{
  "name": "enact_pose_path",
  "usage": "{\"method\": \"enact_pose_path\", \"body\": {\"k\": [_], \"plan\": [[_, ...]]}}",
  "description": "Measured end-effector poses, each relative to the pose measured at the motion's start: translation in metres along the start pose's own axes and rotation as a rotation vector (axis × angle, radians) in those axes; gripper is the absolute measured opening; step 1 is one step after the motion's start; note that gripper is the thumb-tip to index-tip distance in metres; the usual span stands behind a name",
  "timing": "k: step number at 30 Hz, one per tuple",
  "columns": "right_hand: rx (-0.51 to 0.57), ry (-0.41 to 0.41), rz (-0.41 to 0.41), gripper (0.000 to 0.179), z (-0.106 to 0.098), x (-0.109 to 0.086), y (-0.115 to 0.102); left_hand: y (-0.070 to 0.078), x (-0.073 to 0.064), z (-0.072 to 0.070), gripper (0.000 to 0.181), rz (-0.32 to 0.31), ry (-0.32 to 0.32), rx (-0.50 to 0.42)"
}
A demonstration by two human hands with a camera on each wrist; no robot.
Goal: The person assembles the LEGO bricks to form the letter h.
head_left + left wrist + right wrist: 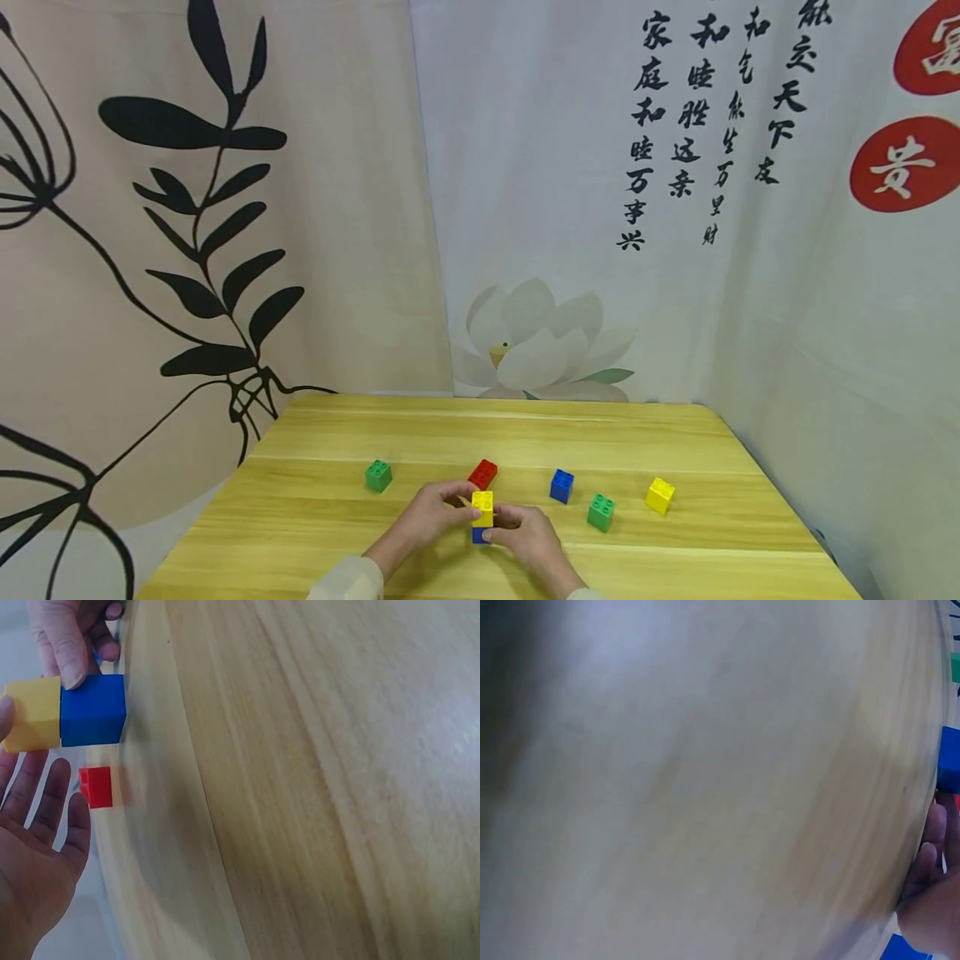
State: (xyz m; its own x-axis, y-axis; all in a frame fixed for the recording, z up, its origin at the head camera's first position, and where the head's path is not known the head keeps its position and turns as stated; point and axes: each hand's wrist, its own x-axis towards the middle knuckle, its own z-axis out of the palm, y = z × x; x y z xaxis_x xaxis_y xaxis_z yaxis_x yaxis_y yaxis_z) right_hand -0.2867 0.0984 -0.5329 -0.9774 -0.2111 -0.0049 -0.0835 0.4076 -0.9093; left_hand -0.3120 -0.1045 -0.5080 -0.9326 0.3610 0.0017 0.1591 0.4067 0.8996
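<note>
A yellow toy brick (483, 502) sits directly above a blue toy brick (480, 536) in one column between the two hands. My left hand (435, 512) pinches the yellow brick from the left. From the right, my right hand (528, 540) grips the blue brick, its thumb (73, 673) pressed on the side face. In the left wrist view the two bricks meet flush, end to end. Just beyond the pair lies a red brick (483, 473). The right wrist view catches only part of the held blue brick (949, 759), at its right edge.
On the wooden table (712, 558) stand a green brick (378, 476) at the left, a blue brick (562, 486) and a second green brick (601, 512) right of the hands, and a yellow brick (661, 496) further right. A printed curtain (360, 208) hangs behind.
</note>
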Motion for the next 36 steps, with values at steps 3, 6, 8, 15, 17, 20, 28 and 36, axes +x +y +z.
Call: {"method": "enact_pose_path", "body": {"k": [3,6,8,15,17,20,28,36], "plan": [[-0.003,0.003,-0.007,0.041,-0.0006,-0.0005,0.0014,0.0003,-0.0002,0.0018,0.034,0.019,-0.003,0.018],[-0.004,0.004,-0.004,0.041,-0.0012,-0.0006,0.0024,0.0,0.0002,0.0035,0.033,0.027,-0.001,0.031],[-0.004,0.005,0.005,0.041,-0.0015,-0.0006,0.0024,-0.0007,0.0006,0.0041,0.034,0.026,0.001,0.04],[0.007,0.005,0.018,0.043,-0.001,0.0002,0.0019,-0.0038,-0.0002,0.0041,0.039,0.008,0.003,0.031],[0.006,0.008,0.016,0.044,-0.0008,0.0004,0.0019,-0.0048,-0.0001,0.0041,0.038,0.009,0.002,0.017],[-0.003,0.013,0.009,0.045,-0.0004,0.0006,0.0021,-0.0067,-0.0003,0.0042,0.037,0.012,0.004,0.007],[-0.015,0.033,0.003,0.044,0.0027,0.0004,0.001,-0.0077,-0.0007,0.0027,0.034,0.01,0.004,0.013],[-0.036,0.046,0.0,0.045,0.0039,0.001,0.0003,-0.0062,-0.0004,-0.0005,0.036,0.005,-0.008,0.024]]}}
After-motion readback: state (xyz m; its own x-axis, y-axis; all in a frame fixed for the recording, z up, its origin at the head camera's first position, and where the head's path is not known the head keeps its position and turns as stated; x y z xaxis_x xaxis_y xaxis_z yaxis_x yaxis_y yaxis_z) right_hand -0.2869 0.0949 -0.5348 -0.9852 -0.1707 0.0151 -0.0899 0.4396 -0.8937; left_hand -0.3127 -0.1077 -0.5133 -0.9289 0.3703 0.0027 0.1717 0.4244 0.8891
